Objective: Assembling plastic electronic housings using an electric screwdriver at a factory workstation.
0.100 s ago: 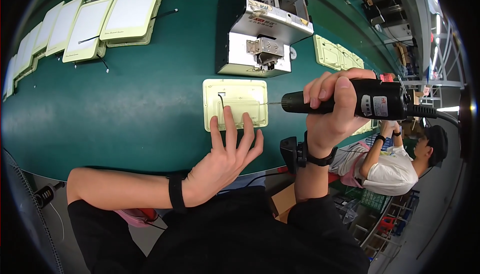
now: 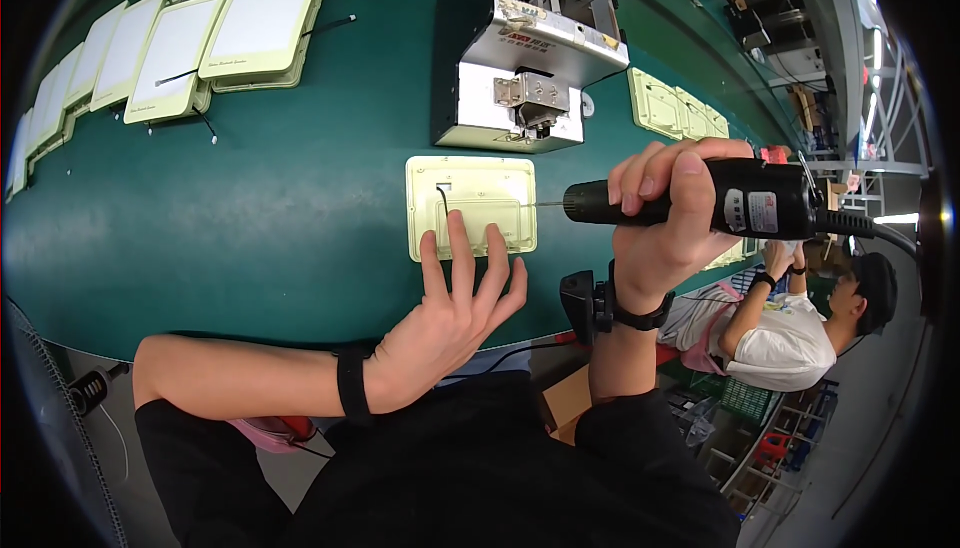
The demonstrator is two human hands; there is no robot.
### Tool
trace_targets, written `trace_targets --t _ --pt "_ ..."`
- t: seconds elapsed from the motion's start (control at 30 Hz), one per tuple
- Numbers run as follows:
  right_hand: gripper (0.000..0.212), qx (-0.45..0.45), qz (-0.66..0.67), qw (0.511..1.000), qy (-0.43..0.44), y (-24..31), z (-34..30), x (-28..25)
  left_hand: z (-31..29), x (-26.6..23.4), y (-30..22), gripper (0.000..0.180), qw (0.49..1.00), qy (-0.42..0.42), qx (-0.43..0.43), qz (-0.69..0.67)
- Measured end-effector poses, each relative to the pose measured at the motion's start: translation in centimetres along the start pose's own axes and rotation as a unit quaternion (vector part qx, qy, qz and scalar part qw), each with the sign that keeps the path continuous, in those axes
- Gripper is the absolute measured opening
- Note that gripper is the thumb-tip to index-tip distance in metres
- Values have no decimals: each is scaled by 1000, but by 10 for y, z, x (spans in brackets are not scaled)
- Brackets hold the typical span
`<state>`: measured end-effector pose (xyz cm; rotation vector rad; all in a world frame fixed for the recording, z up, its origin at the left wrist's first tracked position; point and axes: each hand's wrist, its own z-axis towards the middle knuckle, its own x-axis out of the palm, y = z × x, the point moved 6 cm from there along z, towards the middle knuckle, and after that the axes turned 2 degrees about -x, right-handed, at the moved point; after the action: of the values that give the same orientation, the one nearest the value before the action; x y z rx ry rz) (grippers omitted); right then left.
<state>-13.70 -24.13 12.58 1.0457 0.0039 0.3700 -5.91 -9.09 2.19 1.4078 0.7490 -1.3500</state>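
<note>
A pale yellow-green plastic panel point(image 2: 484, 176) lies on the green bench top in front of me, its ribbed side up and a short black cable near its middle. My left hand point(image 2: 448, 326) rests on its near edge, fingers spread and flat, gripping nothing. Wrapped in the fingers of my right hand point(image 2: 668, 240) is a black corded electric screwdriver point(image 2: 738, 198), held level and pointing left. Its thin bit point(image 2: 550, 205) reaches the panel's right edge; whether it sits in a screw is too small to tell.
Beyond the panel stands a black-and-silver screw feeder machine point(image 2: 530, 58). Finished-looking white-faced panels point(image 2: 262, 23) overlap in a row at the far left, with loose black cables. More yellow-green panels point(image 2: 655, 106) lie at the right. A co-worker point(image 2: 780, 338) sits at the right.
</note>
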Motion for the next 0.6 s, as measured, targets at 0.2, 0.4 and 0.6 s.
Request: trace_targets --t 0.2,0.4,0.6 --pt "16 -8 2 1000 1 -4 -2 1 0 0 0 55 1000 -5 -3 -10" --pt "14 -9 -4 1000 7 -4 0 0 0 0 1 55 1000 -13 -3 -9" --pt "12 -91 33 994 59 41 20 32 -3 0 -4 54 999 -43 15 -26"
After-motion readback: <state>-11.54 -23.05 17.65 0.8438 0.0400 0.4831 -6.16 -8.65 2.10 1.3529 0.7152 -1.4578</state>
